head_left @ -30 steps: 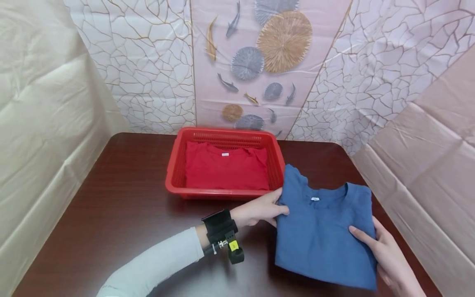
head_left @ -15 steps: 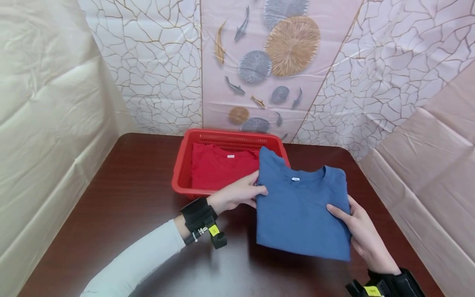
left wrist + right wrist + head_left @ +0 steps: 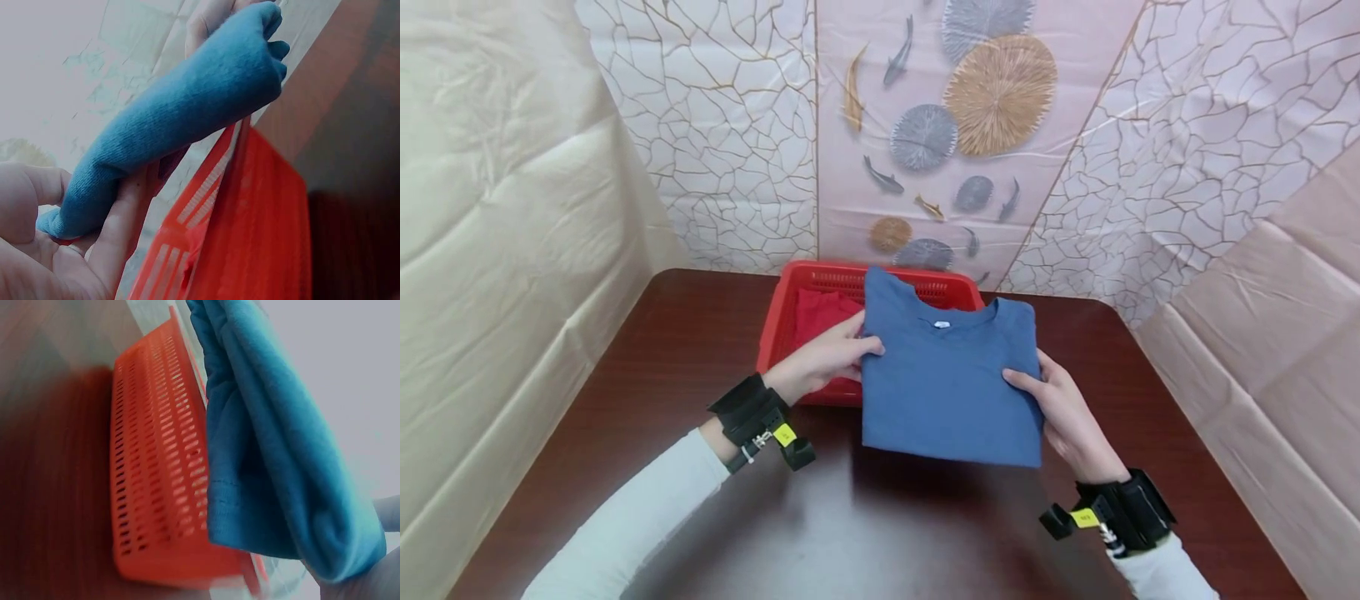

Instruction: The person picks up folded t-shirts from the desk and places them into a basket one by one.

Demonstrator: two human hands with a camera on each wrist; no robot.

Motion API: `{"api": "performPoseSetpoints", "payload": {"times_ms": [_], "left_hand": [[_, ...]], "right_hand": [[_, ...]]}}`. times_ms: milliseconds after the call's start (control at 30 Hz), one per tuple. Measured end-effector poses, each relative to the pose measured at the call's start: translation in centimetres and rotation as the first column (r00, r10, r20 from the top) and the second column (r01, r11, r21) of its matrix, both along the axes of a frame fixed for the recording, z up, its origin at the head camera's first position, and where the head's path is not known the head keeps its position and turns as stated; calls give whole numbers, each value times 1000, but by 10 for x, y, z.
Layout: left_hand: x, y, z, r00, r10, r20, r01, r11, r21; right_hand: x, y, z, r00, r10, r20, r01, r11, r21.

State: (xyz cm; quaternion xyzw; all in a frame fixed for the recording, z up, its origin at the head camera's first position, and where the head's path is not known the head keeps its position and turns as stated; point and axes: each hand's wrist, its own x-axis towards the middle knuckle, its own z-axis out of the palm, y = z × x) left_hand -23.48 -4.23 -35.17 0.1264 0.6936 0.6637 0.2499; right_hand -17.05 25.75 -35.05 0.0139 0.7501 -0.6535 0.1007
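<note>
A folded blue T-shirt (image 3: 947, 379) hangs in the air over the near rim of a red plastic basket (image 3: 780, 323). My left hand (image 3: 823, 360) pinches its left edge, thumb on top and fingers under. My right hand (image 3: 1060, 408) holds its right edge the same way. The left wrist view shows the blue T-shirt (image 3: 181, 119) rolled over my fingers (image 3: 119, 231) just above the basket (image 3: 250, 231) wall. In the right wrist view the blue T-shirt (image 3: 269, 462) hangs beside the slotted basket (image 3: 156, 487) side. A folded red garment (image 3: 817, 312) lies inside the basket, mostly hidden by the shirt.
The dark brown table (image 3: 647, 392) runs left, right and toward me around the basket. Patterned sheet walls (image 3: 925, 125) close in the back and both sides close to the table edges.
Both hands have lifted the blue T-shirt off the table at the right and carried it left and away from me, so it now covers most of the basket.
</note>
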Motion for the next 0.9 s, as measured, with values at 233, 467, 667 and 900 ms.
{"api": "performPoseSetpoints", "payload": {"times_ms": [233,467,667,900], "left_hand": [[-16,-24,3,997,66,25,-67,998,20],[-34,-41,-2,989,144,43,-145,989,2],[-50,-47,-12,975,217,49,-215,976,-42],[-61,-50,-26,960,273,67,-266,959,-94]], "right_hand": [[-29,-22,6,1000,28,1,-28,998,-53],[-63,-42,2,1000,4,19,-3,998,-57],[-87,-54,-8,999,-8,42,11,997,-73],[-98,-60,-21,995,-15,96,20,999,-48]]}}
